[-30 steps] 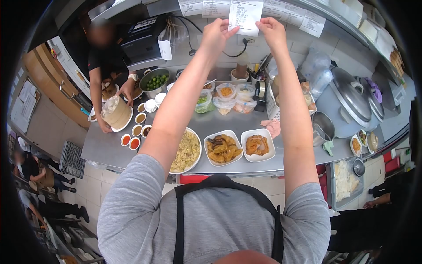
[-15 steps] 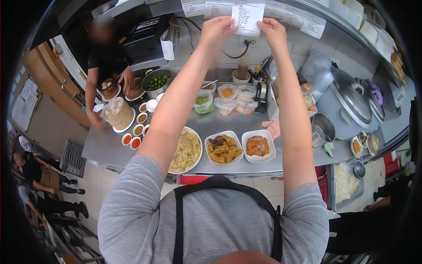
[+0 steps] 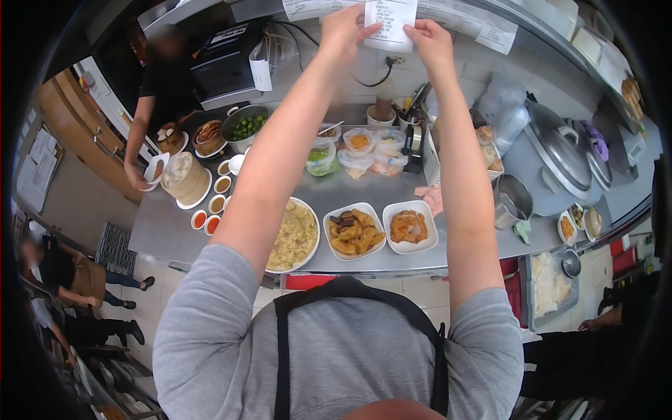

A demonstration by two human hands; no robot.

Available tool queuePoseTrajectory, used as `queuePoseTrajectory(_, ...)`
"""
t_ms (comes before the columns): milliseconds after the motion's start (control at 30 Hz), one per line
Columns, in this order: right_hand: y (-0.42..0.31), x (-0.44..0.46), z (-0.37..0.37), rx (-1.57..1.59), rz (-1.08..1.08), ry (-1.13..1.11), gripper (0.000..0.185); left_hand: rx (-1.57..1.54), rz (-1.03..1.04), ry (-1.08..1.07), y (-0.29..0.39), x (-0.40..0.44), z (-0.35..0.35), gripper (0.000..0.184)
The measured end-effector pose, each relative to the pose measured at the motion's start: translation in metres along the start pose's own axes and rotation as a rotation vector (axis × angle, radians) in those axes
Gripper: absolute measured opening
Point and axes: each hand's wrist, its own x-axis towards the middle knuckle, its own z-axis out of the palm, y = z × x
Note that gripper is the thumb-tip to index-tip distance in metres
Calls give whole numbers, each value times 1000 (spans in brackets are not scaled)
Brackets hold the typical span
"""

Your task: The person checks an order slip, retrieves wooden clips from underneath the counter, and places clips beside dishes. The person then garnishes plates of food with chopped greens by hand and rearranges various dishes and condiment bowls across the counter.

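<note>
A printed paper slip is held up in front of the row of hanging slips. My left hand pinches its left edge, and my right hand grips its right edge near the bottom. Under my arms on the steel counter stand a large bowl of fried rice, a white bowl of fried pieces and a square bowl of browned food. Bags of chopped ingredients sit behind them.
At the left, a co-worker holds a white dish beside a steamer basket. Sauce cups, a pot of green limes, a white basket, a metal pot and large lidded pots surround my arms.
The slip and both my hands have shifted slightly, still gripping at its edges. The co-worker's hand has come to hold a white dish at the counter's left end.
</note>
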Motion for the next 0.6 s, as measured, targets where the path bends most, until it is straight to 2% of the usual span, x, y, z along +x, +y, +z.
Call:
queuePoseTrajectory(67,3,-2,1,16,20,18,21,4,-36,-19,10,-14,-7,21)
queuePoseTrajectory(133,8,-2,3,99,-16,61,28,255,91,97,24,-29,-20,19)
queuePoseTrajectory(200,9,-3,7,125,-103,127,29,398,442,362,28,-35,-39,21)
queuePoseTrajectory(267,4,-5,10,151,-189,190,30,607,827,485,35,-10,-74,20)
queuePoseTrajectory(333,-5,-4,15,233,-260,190,19,677,837,510,57,-17,-64,21)
queuePoseTrajectory(400,-12,-4,21,257,-256,121,19,403,510,120,72,-15,-66,16)
queuePoseTrajectory(433,-14,-4,24,275,-250,62,18,453,398,131,77,-15,-66,20)
queuePoseTrajectory(467,-17,-5,25,279,-251,58,18,455,402,135,82,-14,-66,20)
queuePoseTrajectory(533,-20,-6,26,177,-170,102,19,546,261,65,91,-14,-67,23)
queuePoseTrajectory(567,-22,-6,27,176,-170,103,19,546,261,64,96,-15,-68,23)
queuePoseTrajectory(600,-20,-5,28,232,-150,97,20,681,300,73,101,-17,-71,33)
